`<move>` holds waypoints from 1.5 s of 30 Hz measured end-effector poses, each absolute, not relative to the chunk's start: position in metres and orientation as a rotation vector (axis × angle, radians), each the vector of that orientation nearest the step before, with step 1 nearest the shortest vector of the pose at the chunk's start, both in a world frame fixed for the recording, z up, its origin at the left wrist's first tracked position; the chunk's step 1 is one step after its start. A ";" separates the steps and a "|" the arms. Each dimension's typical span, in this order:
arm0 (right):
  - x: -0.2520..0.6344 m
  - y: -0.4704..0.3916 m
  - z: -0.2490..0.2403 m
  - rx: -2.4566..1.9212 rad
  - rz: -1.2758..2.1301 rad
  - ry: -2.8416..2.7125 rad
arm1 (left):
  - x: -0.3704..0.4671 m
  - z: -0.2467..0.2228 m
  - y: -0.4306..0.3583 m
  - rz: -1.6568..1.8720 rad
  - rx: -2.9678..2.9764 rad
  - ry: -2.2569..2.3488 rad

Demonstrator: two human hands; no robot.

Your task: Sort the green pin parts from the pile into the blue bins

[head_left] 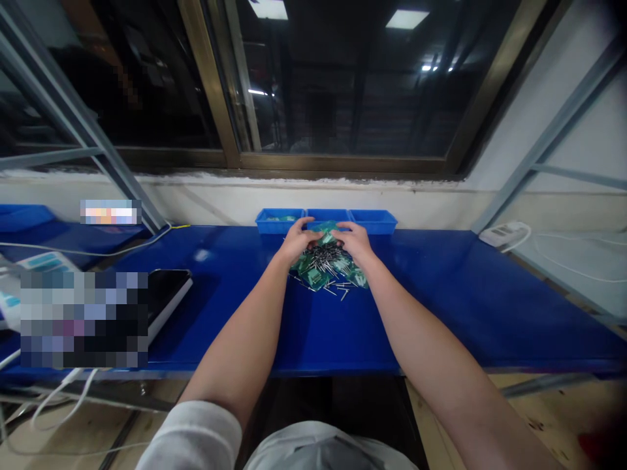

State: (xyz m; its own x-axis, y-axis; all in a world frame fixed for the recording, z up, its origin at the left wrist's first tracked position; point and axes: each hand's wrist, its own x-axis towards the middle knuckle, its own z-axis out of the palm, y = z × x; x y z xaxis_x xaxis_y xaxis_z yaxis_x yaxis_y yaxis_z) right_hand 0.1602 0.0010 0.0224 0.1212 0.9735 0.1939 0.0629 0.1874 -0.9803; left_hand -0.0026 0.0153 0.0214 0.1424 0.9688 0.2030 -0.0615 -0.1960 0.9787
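Already, some green packets (pixel 283 219) sit in the blue tray (pixel 275 228) just beyond your left hand (pixel 295 241), gripping a green bag (pixel 326 229); loose fasteners (pixel 324 258) and other bags (pixel 313 279) are left piled between your wrists; your right hand (pixel 354 241) grips opposite.

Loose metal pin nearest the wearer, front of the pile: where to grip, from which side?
Probably pinch the metal pin mid-length, finger and thumb across it, from above on the near side: it's thin, lies on the blue table, and the pile, left hand and right hand are beyond it.
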 end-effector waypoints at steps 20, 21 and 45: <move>0.164 0.009 0.012 -1.193 0.825 -1.377 | -0.017 0.024 0.018 1.621 1.382 1.325; 0.164 0.009 0.012 -1.196 0.816 -1.393 | -0.018 0.025 0.019 1.673 1.331 1.278; 0.223 0.003 0.046 -1.943 0.698 -2.248 | -0.024 0.042 0.011 0.798 2.006 1.302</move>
